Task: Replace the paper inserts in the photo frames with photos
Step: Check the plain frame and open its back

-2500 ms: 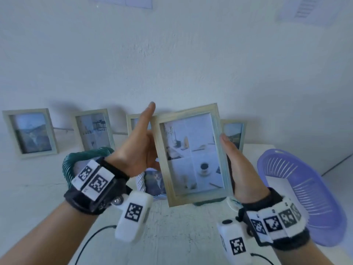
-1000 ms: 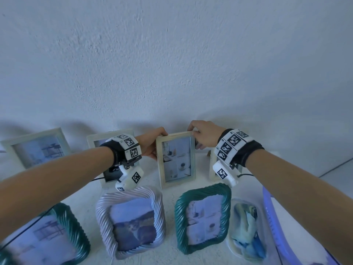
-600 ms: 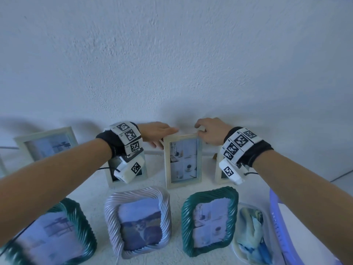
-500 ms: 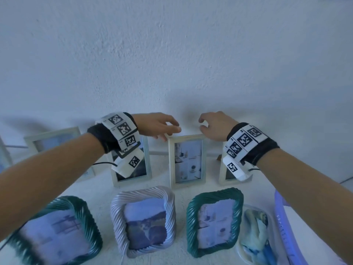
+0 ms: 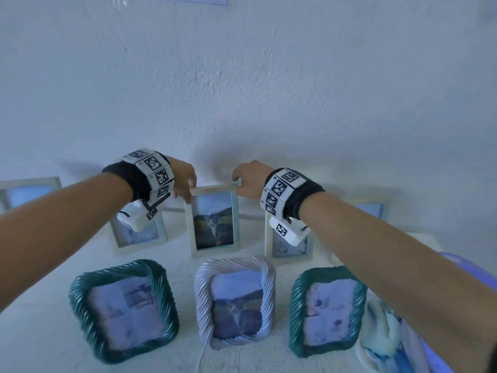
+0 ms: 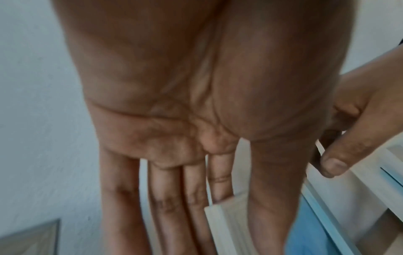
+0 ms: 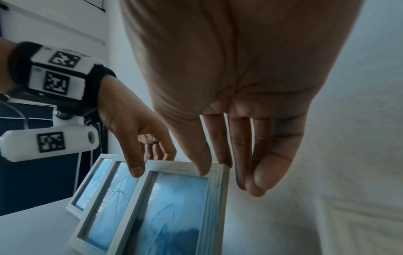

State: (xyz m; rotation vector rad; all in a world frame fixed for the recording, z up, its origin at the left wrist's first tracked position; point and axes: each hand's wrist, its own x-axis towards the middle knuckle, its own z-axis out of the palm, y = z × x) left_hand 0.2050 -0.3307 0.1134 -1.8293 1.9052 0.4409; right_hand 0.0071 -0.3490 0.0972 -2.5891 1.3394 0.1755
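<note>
Both at the top corners of the pale wooden frame (image 5: 214, 219) upright at the wall on the desk (image 5: 40, 343), left hand (image 5: 184, 181) and right hand (image 5: 248, 179) pinching thumb-front, fingers-behind, seemingly to lift it out squarely.

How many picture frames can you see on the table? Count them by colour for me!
Pale wooden rectangular frames: 5
Dark green twisted frames: 2
White twisted frame: 1
Total: 8
The glossy pale thing at the lower right is unclear, so not counted.
</note>
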